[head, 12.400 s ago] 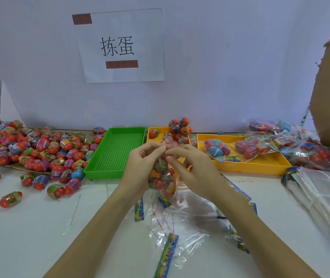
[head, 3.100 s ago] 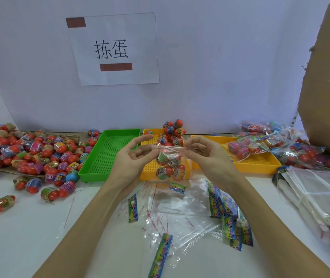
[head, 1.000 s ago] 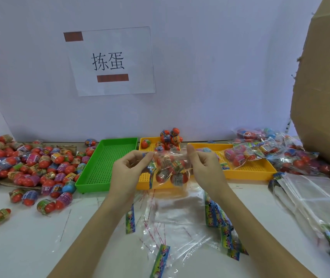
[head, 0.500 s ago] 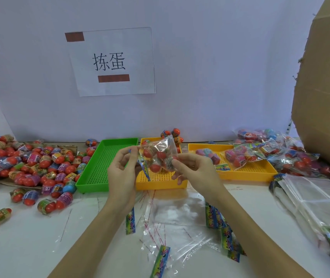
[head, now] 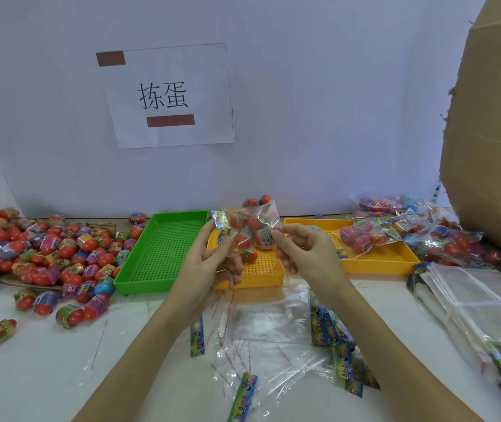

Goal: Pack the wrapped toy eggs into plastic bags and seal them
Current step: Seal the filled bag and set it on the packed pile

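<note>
Lying nearest on the white worktop [head: 30, 376], close to its front edge, is a scatter of empty clear plastic bags with colourful printed header strips [head: 273, 354], with thin red tear-off strips among them. Above these, both hands are raised over the middle of the worktop: the left hand [head: 203, 266] pinches the header end of a filled clear plastic bag of red wrapped toy eggs [head: 250, 228] between thumb and fingers, and the right hand [head: 307, 254] pinches the bag's opposite side with its fingertips, the other fingers curled. The bag hangs in the air between the two hands, in front of a small yellow perforated plastic tray [head: 261, 269]. Just left of that tray sits a green perforated plastic tray [head: 164, 254], and to its right a larger yellow perforated plastic tray [head: 377, 257] carrying sealed bags of eggs [head: 362, 236]. At the right edge lies a stack of flat clear bags [head: 471, 309], with more filled bags [head: 444, 236] behind it beside a brown cardboard box [head: 493, 147]. Along the left edge spreads a heap of loose red toy eggs in colourful wrappers [head: 39, 248]. On the white back wall hangs a white paper sign with black characters [head: 167, 95].
</note>
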`<state>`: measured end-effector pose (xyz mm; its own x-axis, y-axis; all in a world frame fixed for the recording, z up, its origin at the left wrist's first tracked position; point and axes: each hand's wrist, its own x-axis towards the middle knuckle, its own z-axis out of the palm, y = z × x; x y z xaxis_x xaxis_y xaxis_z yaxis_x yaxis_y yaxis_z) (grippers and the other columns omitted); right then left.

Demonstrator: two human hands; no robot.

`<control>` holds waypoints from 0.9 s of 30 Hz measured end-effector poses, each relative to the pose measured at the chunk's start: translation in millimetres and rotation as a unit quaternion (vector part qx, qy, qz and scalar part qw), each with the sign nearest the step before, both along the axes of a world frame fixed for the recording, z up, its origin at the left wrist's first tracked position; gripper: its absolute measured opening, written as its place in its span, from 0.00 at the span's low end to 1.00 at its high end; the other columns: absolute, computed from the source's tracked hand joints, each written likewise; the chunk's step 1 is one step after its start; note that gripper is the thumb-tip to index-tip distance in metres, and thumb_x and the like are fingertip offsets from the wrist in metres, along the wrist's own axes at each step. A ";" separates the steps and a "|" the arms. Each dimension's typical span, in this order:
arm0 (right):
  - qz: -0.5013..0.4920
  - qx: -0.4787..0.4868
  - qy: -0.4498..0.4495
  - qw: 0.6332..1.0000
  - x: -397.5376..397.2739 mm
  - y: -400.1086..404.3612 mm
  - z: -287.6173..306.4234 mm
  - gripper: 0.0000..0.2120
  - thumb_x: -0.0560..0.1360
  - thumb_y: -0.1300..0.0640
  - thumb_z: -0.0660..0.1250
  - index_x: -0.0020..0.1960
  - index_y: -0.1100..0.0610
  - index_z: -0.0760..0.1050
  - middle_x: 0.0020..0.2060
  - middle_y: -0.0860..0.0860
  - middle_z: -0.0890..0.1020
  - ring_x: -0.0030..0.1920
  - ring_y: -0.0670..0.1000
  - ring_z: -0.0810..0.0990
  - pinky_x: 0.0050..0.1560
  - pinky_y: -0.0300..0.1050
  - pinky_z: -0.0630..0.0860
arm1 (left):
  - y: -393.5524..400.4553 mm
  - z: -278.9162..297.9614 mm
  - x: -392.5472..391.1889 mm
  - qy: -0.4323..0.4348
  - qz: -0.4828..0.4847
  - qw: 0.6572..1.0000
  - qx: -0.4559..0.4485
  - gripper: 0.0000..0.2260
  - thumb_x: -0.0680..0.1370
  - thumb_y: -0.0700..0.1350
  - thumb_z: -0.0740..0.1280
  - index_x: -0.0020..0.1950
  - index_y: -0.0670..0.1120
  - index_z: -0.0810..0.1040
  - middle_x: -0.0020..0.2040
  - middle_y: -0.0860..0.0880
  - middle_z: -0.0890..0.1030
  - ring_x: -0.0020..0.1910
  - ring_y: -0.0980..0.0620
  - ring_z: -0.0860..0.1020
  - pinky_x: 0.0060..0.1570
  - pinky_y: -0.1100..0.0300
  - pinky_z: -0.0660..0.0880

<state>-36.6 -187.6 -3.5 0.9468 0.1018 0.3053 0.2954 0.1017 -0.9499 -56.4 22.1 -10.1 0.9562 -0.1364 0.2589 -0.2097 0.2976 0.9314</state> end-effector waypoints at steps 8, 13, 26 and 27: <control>0.017 0.004 -0.004 1.000 3.2 -14.8 6.4 0.11 0.76 0.48 0.74 0.54 0.54 0.86 0.33 0.54 0.81 0.29 0.48 0.73 0.28 0.36 0.69 | -3.7 1.0 4.1 -0.033 0.026 0.998 0.052 0.21 0.82 0.47 0.63 0.75 0.54 0.70 0.41 0.39 0.84 0.34 0.47 0.79 0.32 0.58 0.77; 0.053 -0.007 0.028 0.998 1.5 -18.0 6.5 0.27 0.81 0.39 0.64 0.50 0.66 0.77 0.30 0.55 0.78 0.25 0.51 0.71 0.26 0.39 0.68 | 1.8 -1.3 -0.2 -0.036 -0.008 0.992 0.118 0.21 0.84 0.48 0.62 0.77 0.48 0.70 0.43 0.41 0.84 0.39 0.45 0.80 0.41 0.55 0.79; 0.027 -0.150 -0.041 0.987 -0.6 -2.4 -0.5 0.15 0.86 0.54 0.61 0.45 0.62 0.75 0.26 0.58 0.82 0.20 0.55 0.76 0.21 0.35 0.68 | 3.2 -3.1 5.6 0.026 0.115 0.988 0.098 0.10 0.86 0.45 0.65 0.60 0.46 0.84 0.29 0.39 0.79 0.24 0.46 0.73 0.25 0.58 0.73; 0.009 -0.140 -0.048 0.989 -0.3 -3.4 0.1 0.16 0.85 0.53 0.62 0.45 0.63 0.77 0.26 0.57 0.82 0.20 0.54 0.76 0.21 0.36 0.68 | 2.5 -2.1 5.1 0.022 0.116 0.989 0.091 0.09 0.86 0.46 0.65 0.60 0.48 0.85 0.29 0.39 0.79 0.23 0.47 0.73 0.25 0.58 0.73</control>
<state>-36.9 -190.9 -3.4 0.9122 0.2122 0.3505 0.3857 -0.1559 -0.9094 -51.3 24.6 -12.2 0.9769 0.0473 0.2086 -0.2117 0.0728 0.9746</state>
